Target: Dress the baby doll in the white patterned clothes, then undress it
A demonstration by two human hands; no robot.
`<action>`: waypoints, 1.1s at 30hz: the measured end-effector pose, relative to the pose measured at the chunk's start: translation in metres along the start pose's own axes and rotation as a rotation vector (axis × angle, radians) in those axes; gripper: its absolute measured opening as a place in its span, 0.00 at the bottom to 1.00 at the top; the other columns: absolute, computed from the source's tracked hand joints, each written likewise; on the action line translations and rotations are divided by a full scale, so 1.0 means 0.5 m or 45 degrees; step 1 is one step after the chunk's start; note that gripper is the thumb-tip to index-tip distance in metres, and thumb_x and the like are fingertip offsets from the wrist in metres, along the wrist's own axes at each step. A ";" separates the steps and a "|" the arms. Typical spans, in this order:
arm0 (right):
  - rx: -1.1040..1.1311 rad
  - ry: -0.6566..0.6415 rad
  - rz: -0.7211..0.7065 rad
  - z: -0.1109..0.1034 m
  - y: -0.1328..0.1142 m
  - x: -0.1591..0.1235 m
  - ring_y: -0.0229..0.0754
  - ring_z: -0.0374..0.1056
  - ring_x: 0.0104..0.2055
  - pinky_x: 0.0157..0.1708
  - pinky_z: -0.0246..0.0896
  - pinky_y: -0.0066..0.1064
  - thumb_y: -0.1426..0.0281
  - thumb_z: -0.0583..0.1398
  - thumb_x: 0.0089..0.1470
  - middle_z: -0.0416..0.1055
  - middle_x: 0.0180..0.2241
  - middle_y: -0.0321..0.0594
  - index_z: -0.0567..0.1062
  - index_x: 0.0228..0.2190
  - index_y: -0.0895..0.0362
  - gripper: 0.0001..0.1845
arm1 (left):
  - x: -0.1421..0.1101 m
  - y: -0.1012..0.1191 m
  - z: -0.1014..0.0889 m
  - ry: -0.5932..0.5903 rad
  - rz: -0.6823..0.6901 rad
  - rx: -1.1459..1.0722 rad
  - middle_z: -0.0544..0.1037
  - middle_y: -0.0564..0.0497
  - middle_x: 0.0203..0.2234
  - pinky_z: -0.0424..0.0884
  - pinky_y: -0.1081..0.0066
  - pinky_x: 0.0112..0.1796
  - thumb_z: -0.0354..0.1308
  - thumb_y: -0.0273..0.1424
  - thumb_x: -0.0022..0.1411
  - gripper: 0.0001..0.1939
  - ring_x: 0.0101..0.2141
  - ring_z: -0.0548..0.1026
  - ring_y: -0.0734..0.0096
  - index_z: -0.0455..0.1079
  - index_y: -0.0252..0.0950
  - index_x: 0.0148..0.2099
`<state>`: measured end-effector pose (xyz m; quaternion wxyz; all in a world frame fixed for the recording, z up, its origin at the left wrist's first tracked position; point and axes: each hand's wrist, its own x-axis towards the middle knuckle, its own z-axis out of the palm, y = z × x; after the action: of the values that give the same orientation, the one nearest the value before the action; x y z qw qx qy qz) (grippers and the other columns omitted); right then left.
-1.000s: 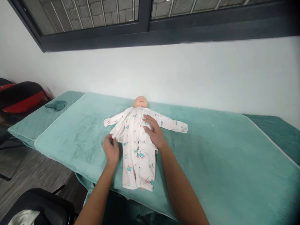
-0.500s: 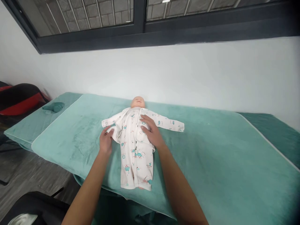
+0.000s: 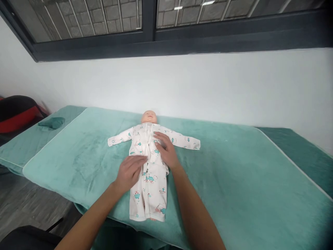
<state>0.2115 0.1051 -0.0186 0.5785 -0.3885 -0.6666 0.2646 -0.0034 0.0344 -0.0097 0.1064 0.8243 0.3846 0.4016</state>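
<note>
A baby doll (image 3: 149, 117) lies on its back on a teal blanket (image 3: 221, 180), dressed in a white printed romper (image 3: 149, 187) with both sleeves spread out sideways. My right hand (image 3: 165, 151) lies flat and open on the doll's chest, right of the front placket. My left hand (image 3: 129, 172) rests on the romper's left side at the waist, fingers stretched toward the middle, holding nothing that I can see. The romper's front now lies closed over the body.
The blanket covers a padded table that runs along a white wall under a dark-framed window. A small teal cloth bundle (image 3: 51, 123) sits at the table's far left. A black and red chair (image 3: 15, 113) stands beyond the left end.
My left hand has brought the romper's loose left flap across from the doll's side onto its front and now lies on it. My right hand has stayed on the chest.
</note>
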 end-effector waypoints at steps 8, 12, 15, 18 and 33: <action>-0.007 0.031 0.048 0.000 0.006 0.005 0.47 0.64 0.61 0.63 0.58 0.46 0.65 0.59 0.63 0.71 0.55 0.41 0.77 0.45 0.47 0.10 | -0.025 0.009 0.036 0.319 -0.415 0.042 0.77 0.49 0.35 0.69 0.64 0.41 0.52 0.32 0.70 0.09 0.38 0.74 0.64 0.73 0.40 0.42; -0.016 0.021 0.063 -0.002 0.011 0.007 0.48 0.64 0.61 0.61 0.60 0.46 0.65 0.59 0.63 0.71 0.55 0.41 0.77 0.44 0.48 0.10 | -0.059 0.011 0.040 0.340 -0.442 -0.055 0.76 0.50 0.34 0.68 0.66 0.40 0.52 0.31 0.71 0.08 0.37 0.73 0.67 0.72 0.39 0.42; -0.021 0.013 0.063 -0.002 0.010 0.006 0.48 0.64 0.61 0.60 0.60 0.46 0.65 0.58 0.63 0.71 0.56 0.40 0.77 0.45 0.48 0.10 | -0.038 0.001 0.021 0.352 -0.479 -0.073 0.75 0.51 0.32 0.68 0.68 0.38 0.52 0.32 0.71 0.09 0.35 0.72 0.69 0.72 0.38 0.39; -0.100 0.097 0.044 0.000 0.005 0.004 0.48 0.62 0.61 0.61 0.58 0.47 0.67 0.58 0.62 0.71 0.55 0.41 0.76 0.45 0.48 0.11 | 0.037 -0.021 0.004 0.385 -0.466 -0.093 0.76 0.51 0.33 0.68 0.68 0.39 0.53 0.34 0.70 0.10 0.35 0.73 0.69 0.73 0.39 0.39; -0.238 0.222 0.359 0.014 0.007 0.076 0.40 0.66 0.36 0.39 0.63 0.34 0.59 0.57 0.62 0.72 0.39 0.38 0.74 0.41 0.52 0.13 | 0.343 -0.152 0.073 0.055 -0.616 -0.118 0.81 0.47 0.34 0.67 0.65 0.40 0.54 0.29 0.63 0.09 0.36 0.76 0.62 0.76 0.37 0.35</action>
<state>0.2043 0.1390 -0.0010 0.5526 -0.5517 -0.5745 0.2454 0.0474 0.2142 0.0293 0.2290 0.6936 0.5542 0.3991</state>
